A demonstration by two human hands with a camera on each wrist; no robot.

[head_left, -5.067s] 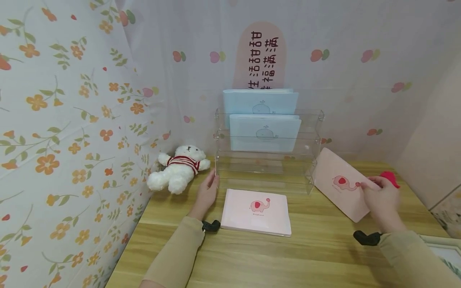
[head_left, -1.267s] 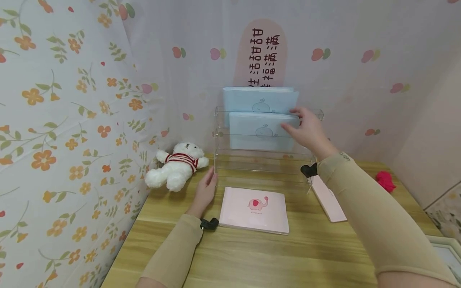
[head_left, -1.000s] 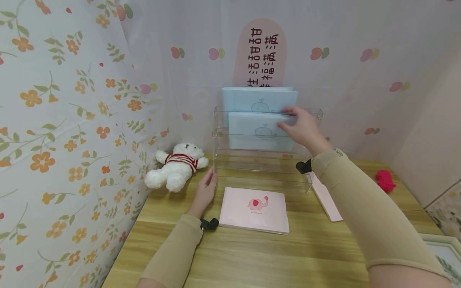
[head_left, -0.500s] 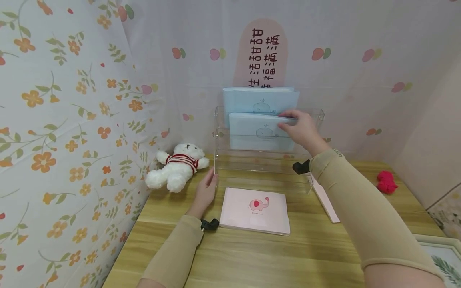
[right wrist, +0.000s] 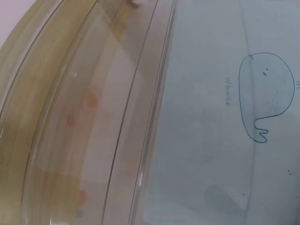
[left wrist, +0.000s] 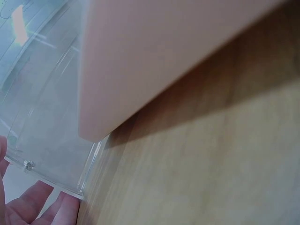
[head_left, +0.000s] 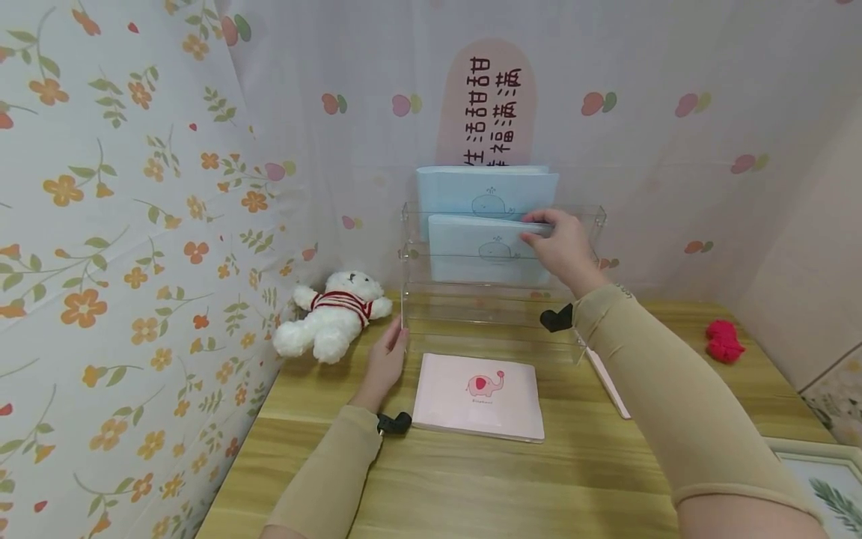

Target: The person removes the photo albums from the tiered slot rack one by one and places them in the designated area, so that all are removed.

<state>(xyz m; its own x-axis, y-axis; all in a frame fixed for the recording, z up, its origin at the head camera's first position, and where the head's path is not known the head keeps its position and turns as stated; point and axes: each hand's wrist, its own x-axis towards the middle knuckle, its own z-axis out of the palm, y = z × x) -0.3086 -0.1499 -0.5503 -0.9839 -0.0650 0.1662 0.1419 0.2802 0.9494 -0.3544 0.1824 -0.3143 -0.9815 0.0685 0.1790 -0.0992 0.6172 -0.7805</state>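
In the head view, my right hand [head_left: 562, 243] pinches the upper right corner of the front light-blue booklet [head_left: 465, 247], thumb in front and fingers behind. A whale drawing marks its cover, also close up in the right wrist view [right wrist: 201, 117]. Behind it a second blue whale booklet [head_left: 451, 187] stands one tier higher in the clear acrylic rack [head_left: 491, 348]. My left hand [head_left: 385, 367] grips the rack's left side panel near the table; its fingers [left wrist: 33, 199] show at the panel's edge in the left wrist view. Right-hand fingers are out of the right wrist view.
A pink elephant booklet [head_left: 478, 397] lies flat before the rack. Another pink booklet [head_left: 609, 385] at the rack's right is mostly hidden by my sleeve. A white teddy bear [head_left: 340, 311], a crimson bundle [head_left: 723, 342] and a picture frame [head_left: 821, 479] sit around.
Earlier my right hand held a pink booklet at the right; that booklet now rests beside the rack. The hand has since moved to the front blue booklet and slightly left along its top.
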